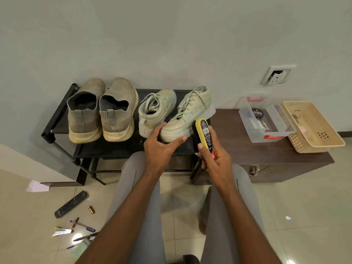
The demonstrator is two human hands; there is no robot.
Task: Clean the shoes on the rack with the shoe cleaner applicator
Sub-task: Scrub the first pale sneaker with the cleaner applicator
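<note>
Two pairs of shoes stand on a low black rack [57,119]: grey knit slip-ons [101,115] on the left and pale green lace-up sneakers beside them. The left sneaker [156,109] points away from me. My left hand [162,147] touches the front of the right sneaker [187,115], thumb and fingers spread around its toe. In my right hand [215,157] is the yellow shoe cleaner applicator [204,134], held upright just right of that toe, with its black sponge side towards the shoe.
A dark wooden bench [266,155] adjoins the rack on the right, carrying a clear plastic box [266,119] with a polish tin and a beige basket [314,126]. On the floor at left lie a remote control [71,204], pens and paper scraps. A wall socket [278,75] sits above the bench.
</note>
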